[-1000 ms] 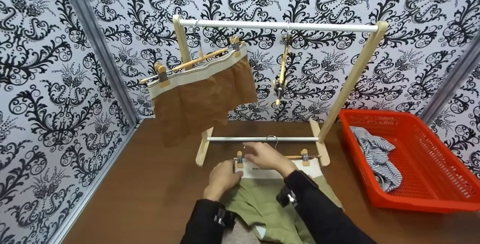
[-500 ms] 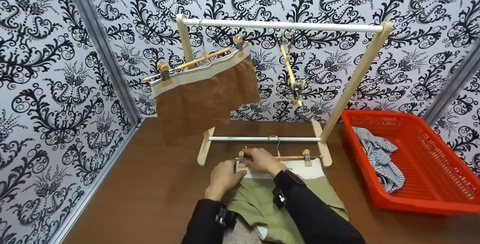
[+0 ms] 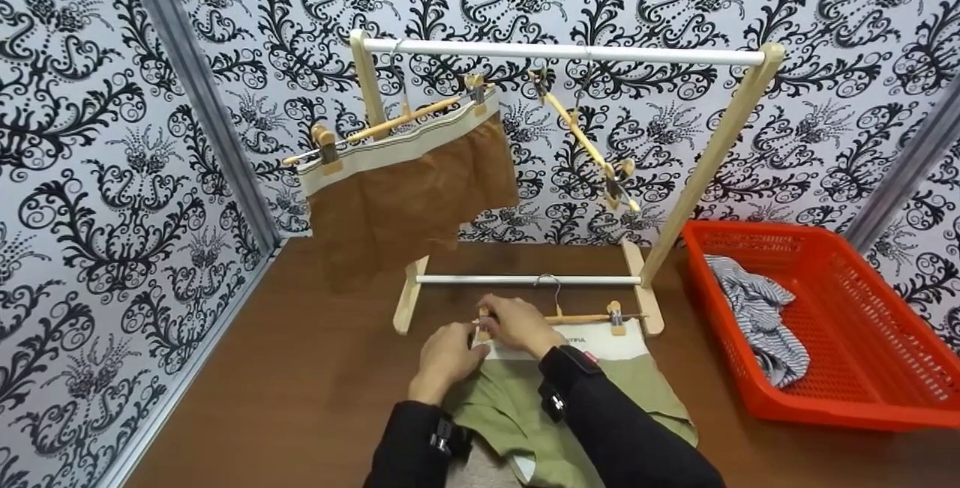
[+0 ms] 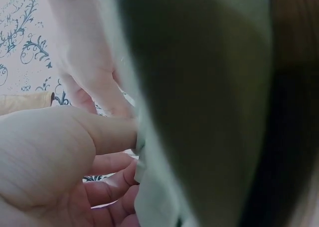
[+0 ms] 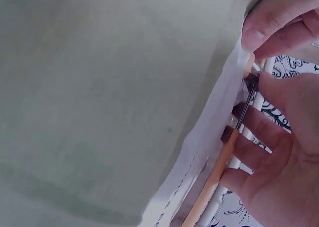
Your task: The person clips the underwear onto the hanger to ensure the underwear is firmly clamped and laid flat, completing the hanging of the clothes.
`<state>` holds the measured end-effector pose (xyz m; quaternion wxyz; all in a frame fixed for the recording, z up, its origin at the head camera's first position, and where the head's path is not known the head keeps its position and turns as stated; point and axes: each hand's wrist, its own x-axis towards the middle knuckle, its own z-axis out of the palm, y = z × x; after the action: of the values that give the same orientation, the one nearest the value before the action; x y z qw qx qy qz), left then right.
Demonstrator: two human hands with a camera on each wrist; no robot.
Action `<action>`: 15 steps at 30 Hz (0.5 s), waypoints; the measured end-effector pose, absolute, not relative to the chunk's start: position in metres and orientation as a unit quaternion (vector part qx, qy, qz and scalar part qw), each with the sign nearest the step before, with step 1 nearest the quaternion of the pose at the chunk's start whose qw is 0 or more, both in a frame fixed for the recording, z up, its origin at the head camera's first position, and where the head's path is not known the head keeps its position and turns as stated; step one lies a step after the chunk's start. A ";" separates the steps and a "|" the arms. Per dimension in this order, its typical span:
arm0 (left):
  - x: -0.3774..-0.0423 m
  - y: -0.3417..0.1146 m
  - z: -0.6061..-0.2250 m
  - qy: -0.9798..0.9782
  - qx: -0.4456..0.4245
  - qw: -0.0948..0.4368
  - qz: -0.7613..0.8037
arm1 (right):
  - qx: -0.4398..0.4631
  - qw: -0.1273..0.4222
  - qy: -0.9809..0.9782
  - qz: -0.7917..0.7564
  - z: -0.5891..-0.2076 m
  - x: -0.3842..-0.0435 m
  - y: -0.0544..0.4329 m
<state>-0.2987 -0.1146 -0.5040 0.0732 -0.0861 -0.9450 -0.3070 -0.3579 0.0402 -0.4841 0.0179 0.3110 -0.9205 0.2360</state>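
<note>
Green shorts (image 3: 525, 398) with a white waistband lie in front of me, their waistband toward a wooden clip hanger (image 3: 585, 318). The hanger's right clip (image 3: 616, 319) sits on the waistband. My left hand (image 3: 448, 357) pinches the waistband's left corner; in the left wrist view its thumb presses the green cloth (image 4: 164, 187). With my right hand (image 3: 519, 323) I grip the left clip (image 3: 484, 333) at that same corner. The right wrist view shows the right fingers (image 5: 254, 152) curled around the hanger's bar, close to the left thumb. Fingers partly cover the left clip.
Behind stands a rack (image 3: 555, 51) with a white rail. Brown shorts (image 3: 412, 196) hang from its left on a clip hanger; a bare clip hanger (image 3: 581, 139) hangs further right. A red basket (image 3: 862, 417) at the right holds a striped grey cloth (image 3: 757, 323).
My right hand has come down from above the waistband onto the left clip and grips it. The left hand stays at the corner. The bare hanger on the rail has swung round.
</note>
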 end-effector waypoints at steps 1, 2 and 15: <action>-0.298 -0.115 -0.504 -0.945 -0.087 0.075 -0.307 | 0.306 0.017 -0.922 0.238 -0.484 -0.358 0.040; -0.299 -0.115 -0.505 -0.944 -0.087 0.077 -0.308 | 0.300 0.015 -0.923 0.242 -0.484 -0.359 0.040; -0.300 -0.114 -0.506 -0.945 -0.065 0.095 -0.305 | 0.290 -0.002 -0.889 0.354 -0.474 -0.366 0.051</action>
<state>-0.2995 -0.1135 -0.5063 0.0954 -0.0649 -0.9452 -0.3054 -0.3662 0.0511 -0.4736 -0.0018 0.2898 -0.8892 0.3540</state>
